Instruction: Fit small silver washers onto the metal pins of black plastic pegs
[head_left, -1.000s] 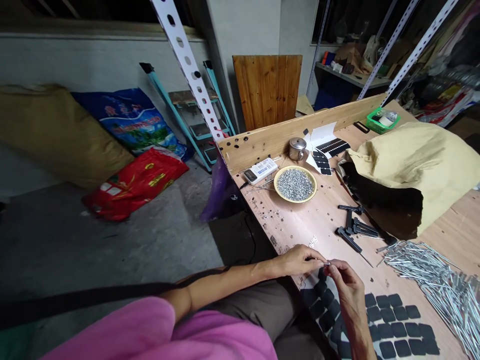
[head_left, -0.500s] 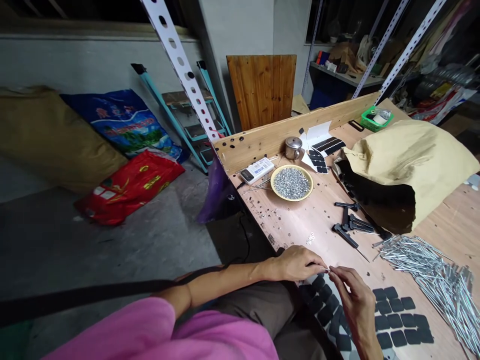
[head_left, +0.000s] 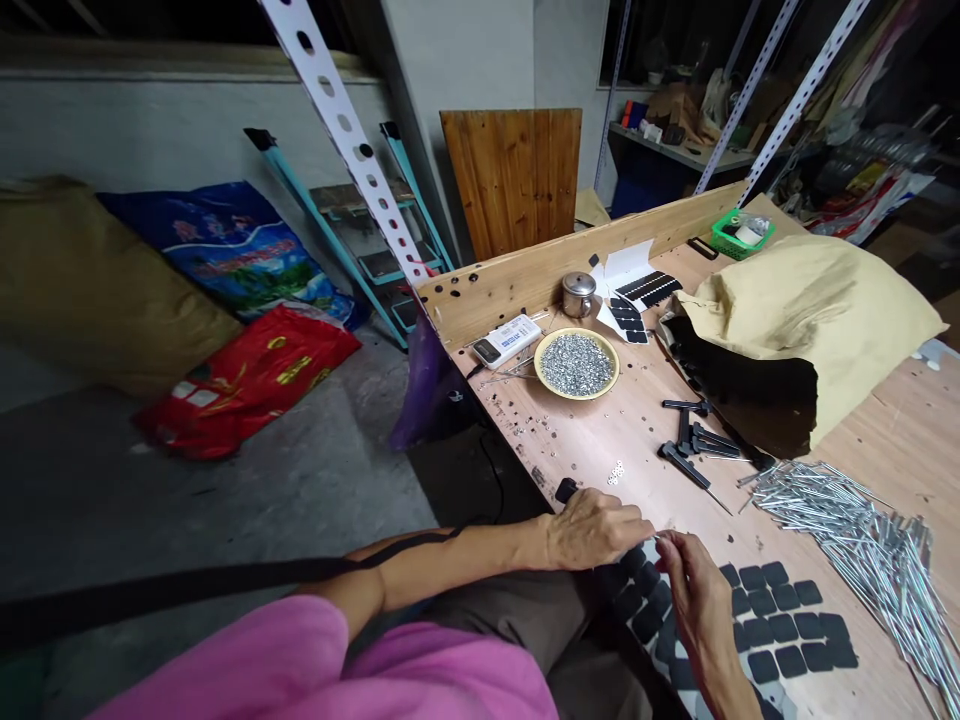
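My left hand [head_left: 600, 528] reaches over the near edge of the table with its fingers curled and pinched. Close against its fingertips is my right hand [head_left: 696, 577], its thumb and forefinger pressed together. A tiny light-coloured thing shows between the two sets of fingertips, too small to name. Below the hands lie black rounded-square pads [head_left: 784, 628] in rows on a pale sheet, partly hidden by my right hand and forearm. A small patch of washer-like bits [head_left: 616, 472] lies just beyond my left hand.
A yellow bowl of small metal parts [head_left: 576, 365] stands further back beside a white device [head_left: 507, 340] and a lidded metal cup [head_left: 578, 295]. Black-handled tools [head_left: 685, 466], a heap of metal rods [head_left: 862, 550] and a large paper sack [head_left: 825, 330] occupy the right side.
My left hand has rolled over, its fingers more tightly curled. My right hand's fingers have folded in more. The whole view has shifted slightly.
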